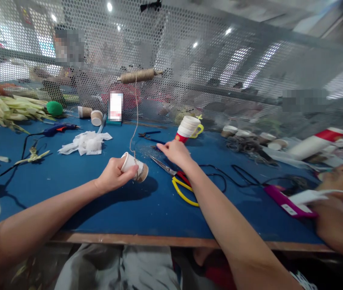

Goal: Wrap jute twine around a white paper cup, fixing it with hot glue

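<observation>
A white paper cup (142,172), partly wound with twine near its base, lies tilted in my left hand (114,173), with my fingers and thumb closed around it. A strand of twine (136,117) runs from the cup up to a twine spool (138,75) on the mesh. To the right, my right hand (177,153) is closed over a dark blue thing mostly hidden beneath it. Just behind that hand stands a stack of paper cups (186,128). Below its wrist lie scissors (171,171) with red and yellow handles, partly covered by my forearm.
Blue-handled pliers (150,133), crumpled white material (86,143) and a glue gun (58,129) lie on the blue table (98,213). A purple power strip (289,203) with cables sits at right, beside another person's hand (342,183). A perforated screen (189,76) rises behind.
</observation>
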### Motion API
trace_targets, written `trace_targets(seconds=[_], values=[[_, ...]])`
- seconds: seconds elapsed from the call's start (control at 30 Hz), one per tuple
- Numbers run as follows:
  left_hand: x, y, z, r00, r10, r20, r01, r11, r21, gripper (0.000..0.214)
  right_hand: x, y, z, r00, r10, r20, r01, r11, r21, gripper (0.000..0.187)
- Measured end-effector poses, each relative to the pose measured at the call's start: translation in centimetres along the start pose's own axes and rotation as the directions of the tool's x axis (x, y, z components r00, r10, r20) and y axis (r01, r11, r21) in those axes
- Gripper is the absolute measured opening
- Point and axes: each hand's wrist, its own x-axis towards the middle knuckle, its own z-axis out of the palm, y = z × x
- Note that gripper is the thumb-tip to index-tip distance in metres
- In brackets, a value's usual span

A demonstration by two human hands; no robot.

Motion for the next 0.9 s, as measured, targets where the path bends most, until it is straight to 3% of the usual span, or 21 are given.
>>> trace_targets(seconds=[0.03, 0.1, 0.13, 0.17, 0.23, 0.33, 0.43, 0.57, 0.7, 0.9], values=[[0.0, 0.0, 0.0, 1.0, 0.02, 0.002, -0.02, 1.0, 0.005, 0.029, -0.9, -0.9, 0.2, 0.995, -0.066, 0.076, 0.063, 0.997, 0.044, 0.037], [-0.1, -0.1, 0.1, 0.999, 0.049, 0.005, -0.049, 0.999, 0.015, 0.028, -2.6, -2.6, 0.9, 0.889, -0.332, 0.315, 0.208, 0.906, 0.369, 0.042], [-0.1, -0.1, 0.1, 0.998, 0.057, 0.004, -0.057, 0.998, 0.018, 0.028, -3.4, -3.3, 1.2, 0.837, -0.412, 0.361, 0.208, 0.849, 0.486, 0.042], [-0.1, -0.1, 0.1, 0.998, 0.058, 0.005, -0.058, 0.998, 0.018, 0.028, -4.1, -3.9, 1.5, 0.824, -0.457, 0.335, 0.209, 0.794, 0.571, 0.039], [-0.1, -0.1, 0.1, 1.0, 0.025, 0.018, -0.025, 1.0, 0.005, 0.029, -5.1, -4.6, 1.9, 0.862, -0.45, 0.233, 0.197, 0.721, 0.664, 0.028], [0.0, 0.1, 0.2, 0.99, -0.131, 0.059, 0.135, 0.988, -0.076, 0.034, -5.8, -4.7, 1.6, 0.919, -0.381, 0.096, 0.203, 0.669, 0.715, 0.018], [0.2, 0.3, 0.3, 0.949, -0.304, 0.084, 0.315, 0.92, -0.234, 0.037, -6.3, -4.2, 0.8, 0.944, -0.331, 0.003, 0.218, 0.63, 0.745, 0.017], [0.6, 0.7, 0.6, 0.884, -0.449, 0.131, 0.461, 0.791, -0.401, 0.038, -6.5, -3.4, 0.4, 0.959, -0.271, -0.086, 0.236, 0.588, 0.773, 0.019], [0.8, 0.7, 0.8, 0.838, -0.523, 0.155, 0.525, 0.696, -0.49, 0.038, -6.3, -2.8, 0.5, 0.959, -0.256, -0.12, 0.252, 0.583, 0.773, 0.019], [0.8, 0.5, 0.9, 0.823, -0.544, 0.163, 0.543, 0.671, -0.505, 0.038, -6.3, -2.7, 0.5, 0.955, -0.26, -0.143, 0.277, 0.606, 0.746, 0.019]])
